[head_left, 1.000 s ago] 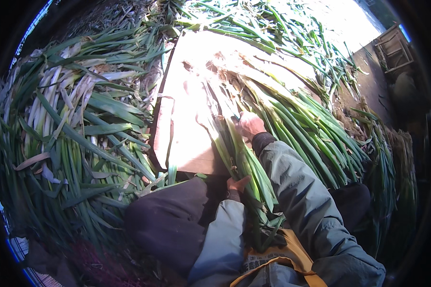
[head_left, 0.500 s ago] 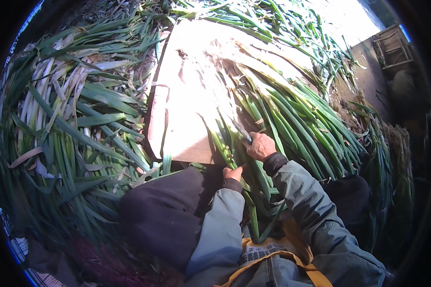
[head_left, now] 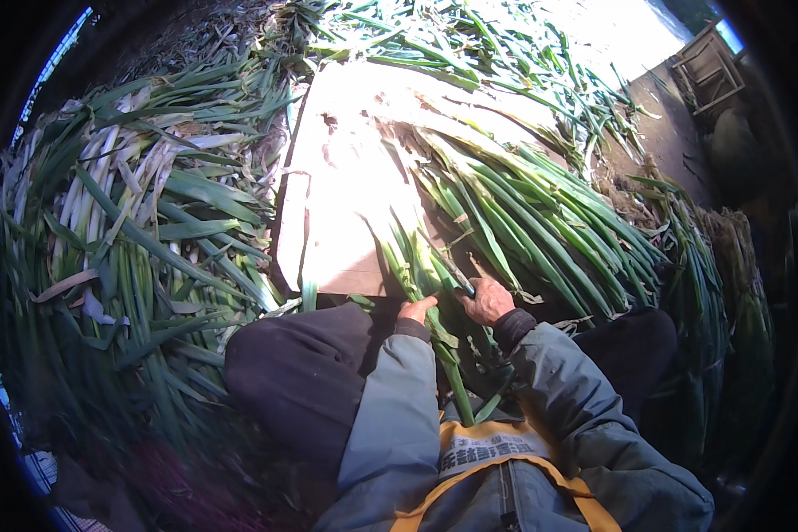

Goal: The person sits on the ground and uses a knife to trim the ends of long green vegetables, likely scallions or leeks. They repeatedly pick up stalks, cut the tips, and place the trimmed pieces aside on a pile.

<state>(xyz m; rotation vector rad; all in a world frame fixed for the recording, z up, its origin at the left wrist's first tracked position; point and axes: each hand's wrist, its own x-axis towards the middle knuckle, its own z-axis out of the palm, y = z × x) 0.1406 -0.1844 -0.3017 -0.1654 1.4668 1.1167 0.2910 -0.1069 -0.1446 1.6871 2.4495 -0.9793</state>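
Two hands are closed: the left hand (head_left: 419,309) on green onions (head_left: 402,266), the right hand (head_left: 488,301) on a slim tool (head_left: 462,284). The onions cross the near edge of a sunlit board (head_left: 332,222), bare to their left; a leafy heap (head_left: 545,217) crowds their right. Their long axis runs away from the jacket (head_left: 481,501), leaning left, leaf ends nearest it.

Hands (head_left: 487,302) now closer together

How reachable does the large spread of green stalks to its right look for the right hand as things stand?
Probably yes: the right hand sits close beside that spread of stalks, with nothing visible blocking it, though the knife-like tool in its grip may hamper grasping.
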